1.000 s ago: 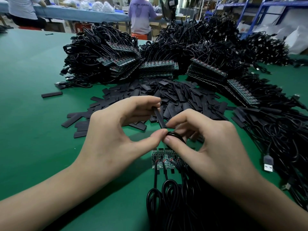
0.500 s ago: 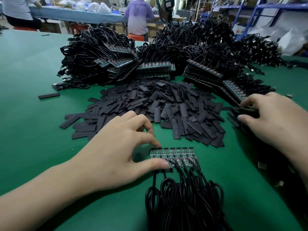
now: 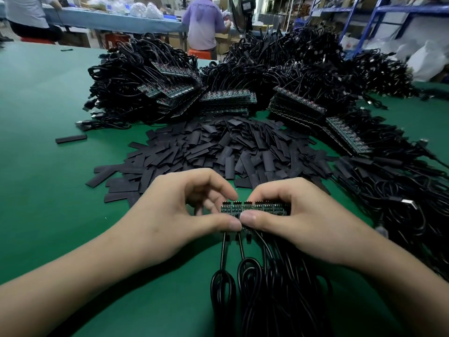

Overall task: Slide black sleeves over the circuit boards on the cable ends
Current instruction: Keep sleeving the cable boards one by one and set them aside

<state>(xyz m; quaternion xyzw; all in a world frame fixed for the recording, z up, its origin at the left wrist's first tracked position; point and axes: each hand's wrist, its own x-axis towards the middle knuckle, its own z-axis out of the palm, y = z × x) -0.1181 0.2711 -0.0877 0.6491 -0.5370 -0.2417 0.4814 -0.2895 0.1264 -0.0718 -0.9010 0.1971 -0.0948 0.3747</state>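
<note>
Pinching the row of circuit boards (image 3: 257,208) between thumbs and curled fingers, the left hand (image 3: 170,222) and right hand (image 3: 308,222) hold it low over the green table (image 3: 48,190), thumb tips touching. Its cables (image 3: 267,288) trail toward the person. The heap of black sleeves (image 3: 230,147) lies just behind the knuckles, with cable bundles (image 3: 150,93) stacked beyond

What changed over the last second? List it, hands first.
The right hand came back from the cable heap at the right and now pinches the green strip of joined circuit boards beside the left hand, which kept hold of it. The pile of flat black sleeves and the stacked cable bundles stayed put.
</note>
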